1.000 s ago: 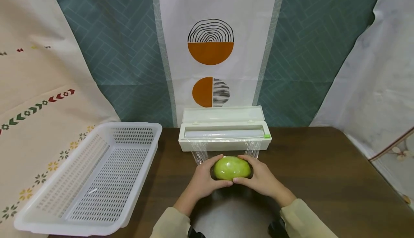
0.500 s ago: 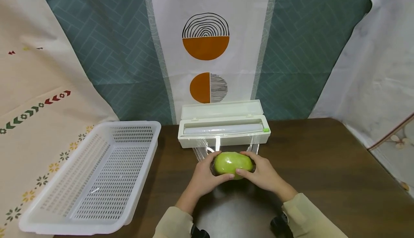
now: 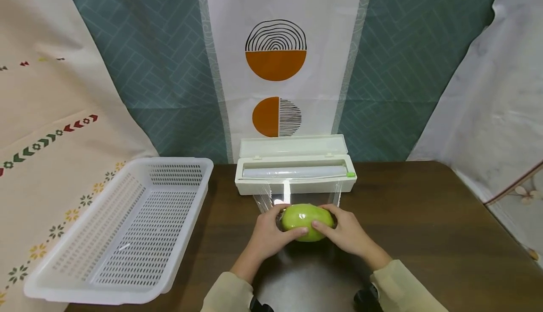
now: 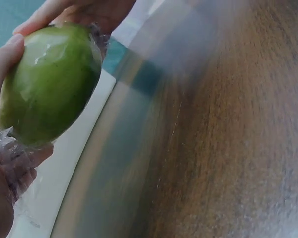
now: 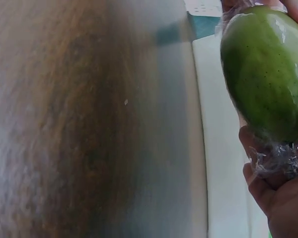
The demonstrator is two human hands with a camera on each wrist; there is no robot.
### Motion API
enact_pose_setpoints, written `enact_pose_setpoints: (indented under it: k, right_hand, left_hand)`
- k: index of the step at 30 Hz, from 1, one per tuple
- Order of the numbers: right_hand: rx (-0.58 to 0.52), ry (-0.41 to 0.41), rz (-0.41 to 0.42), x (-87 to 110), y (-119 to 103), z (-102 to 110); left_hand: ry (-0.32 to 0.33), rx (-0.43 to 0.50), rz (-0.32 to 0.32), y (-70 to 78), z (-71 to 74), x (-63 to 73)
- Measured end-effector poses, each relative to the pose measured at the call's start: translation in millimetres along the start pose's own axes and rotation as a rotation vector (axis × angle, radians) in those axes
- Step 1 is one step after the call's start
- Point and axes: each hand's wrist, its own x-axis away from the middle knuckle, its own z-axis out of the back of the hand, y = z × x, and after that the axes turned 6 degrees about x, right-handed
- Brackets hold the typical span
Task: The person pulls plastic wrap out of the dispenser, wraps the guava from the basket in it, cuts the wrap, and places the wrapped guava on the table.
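A green mango (image 3: 306, 215) with a glossy layer of cling film round it sits between both hands, in front of the dispenser. My left hand (image 3: 267, 234) grips its left end, thumb across the near side. On the right end my right hand (image 3: 352, 236) holds it, with the thumb pressed to its front. Clear cling film (image 3: 264, 200) stretches from the dispenser box (image 3: 248, 188) to the mango. Crumpled film bunches at the mango's ends, against the palms, in both wrist views. Behind the mango most fingers are hidden in the head view.
The dispenser's lid (image 3: 292, 146) stands open behind a film roll (image 3: 292, 172), with a small green slider (image 3: 350, 174) at its right end. A white perforated basket (image 3: 167, 274) stands left on the dark wooden table (image 3: 424, 227). Patterned cloths (image 3: 169, 67) hang behind.
My right thumb has moved up onto the mango's front. The film between box and mango now shows as a wider, flatter sheet. Both hands keep hold of the mango.
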Motion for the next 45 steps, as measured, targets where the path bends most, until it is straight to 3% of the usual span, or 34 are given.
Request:
enact_pose_setpoints:
  k: [5,16,27,34,40,45]
  right_hand:
    - [-0.009,0.021,0.012,2.5,-1.8,0.4]
    - [-0.024,0.031,0.001,2.0,0.5,-2.3]
    - [-0.041,0.001,-0.052,14.1,-5.3,-1.8]
    - [-0.033,-0.019,-0.054,19.6,-6.5,0.5]
    - [-0.031,-0.023,0.079,15.3,2.5,1.8]
    - [-0.036,-0.054,0.183,11.5,5.8,2.8]
  left_hand:
    - [0.031,-0.008,-0.012,1.8,-1.0,1.0]
    - [0.048,0.011,0.04,6.0,-3.3,-1.2]
    - [0.025,0.026,0.087,8.3,-4.2,9.7]
    - [0.018,0.027,0.08,10.4,-3.3,13.4]
    - [-0.027,0.012,0.079,10.5,-0.9,4.6]
    - [-0.022,0.017,0.098,9.6,0.4,-1.8]
